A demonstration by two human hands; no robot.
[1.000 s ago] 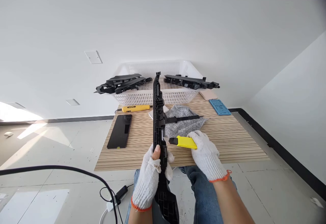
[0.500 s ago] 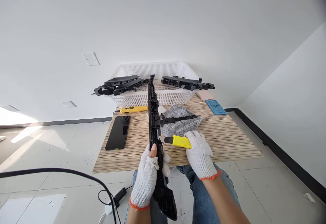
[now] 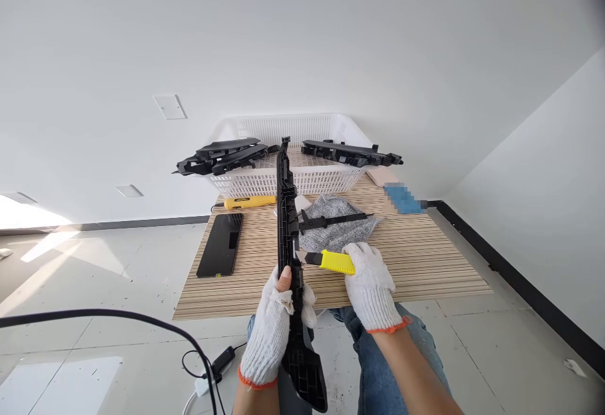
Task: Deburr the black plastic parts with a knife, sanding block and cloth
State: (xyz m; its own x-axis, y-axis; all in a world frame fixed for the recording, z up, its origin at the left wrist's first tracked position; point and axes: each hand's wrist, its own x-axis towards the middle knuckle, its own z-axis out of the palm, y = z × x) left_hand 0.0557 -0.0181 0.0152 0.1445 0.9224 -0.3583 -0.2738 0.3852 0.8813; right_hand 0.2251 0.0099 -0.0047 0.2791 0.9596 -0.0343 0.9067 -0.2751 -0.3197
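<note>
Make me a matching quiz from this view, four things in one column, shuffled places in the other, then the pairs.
Things
1. yellow utility knife
2. long black part
3. black caliper
4. black phone

Places
A. on the grey cloth
B. near the tabletop's left edge
C. in the left hand
D. in the right hand

Pairs: 1-D, 2-C, 3-A, 4-B

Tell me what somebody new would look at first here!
Probably the bright yellow knife in the gloved right hand, its blade close to the long black part held by the left hand. Beyond them, more black parts lie across both ends of a white basket.
</note>
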